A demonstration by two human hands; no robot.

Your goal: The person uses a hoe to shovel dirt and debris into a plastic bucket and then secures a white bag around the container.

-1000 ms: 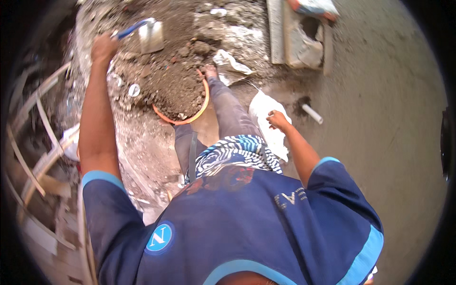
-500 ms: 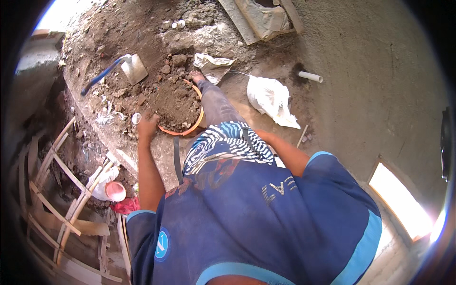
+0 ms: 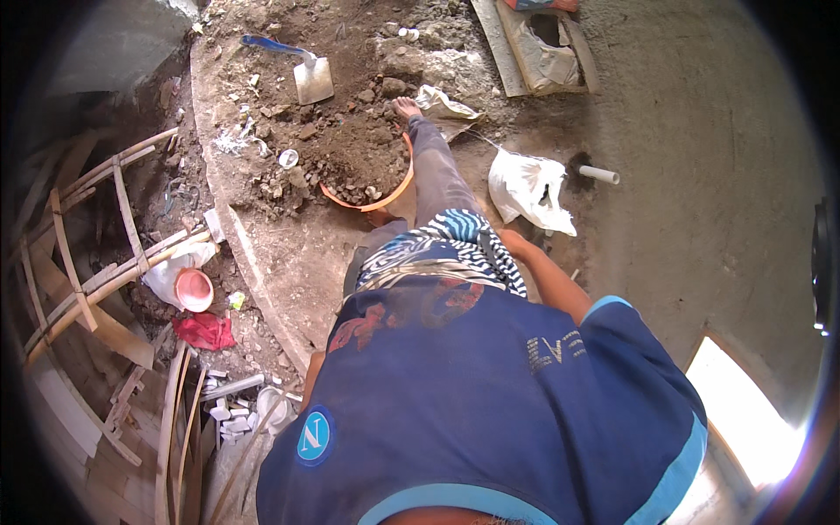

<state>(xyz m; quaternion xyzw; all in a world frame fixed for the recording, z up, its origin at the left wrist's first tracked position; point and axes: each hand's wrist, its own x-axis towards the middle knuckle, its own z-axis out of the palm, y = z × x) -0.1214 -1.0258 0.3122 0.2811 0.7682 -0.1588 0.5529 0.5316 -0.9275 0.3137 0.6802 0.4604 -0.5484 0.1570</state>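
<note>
An orange-rimmed basin point(image 3: 395, 194) heaped with dark soil and stones lies in front of me, by my bare foot and outstretched leg. My left hand is out of sight; only a bit of that arm shows beside my shirt. At my hip, next to the striped cloth on my lap, is my right hand point(image 3: 514, 244); its fingers are hidden. A white sack point(image 3: 527, 188) lies on the ground just beyond it. Farther off, on the loose dirt, rests a square-bladed digging tool point(image 3: 313, 80) with a blue handle. A small round white piece point(image 3: 289, 158) sits left of the basin.
Bamboo and wood strips point(image 3: 114, 289) stand along the left, near a pinkish bowl point(image 3: 193, 290) and a red cloth point(image 3: 204, 331). A white pipe point(image 3: 599, 175) juts out at the right. A torn paper bag point(image 3: 547, 57) lies at the back on boards.
My left hand has left the basin's left side and gone out of view, its arm drawn back. The view has shifted left. My right hand stays by my hip.
</note>
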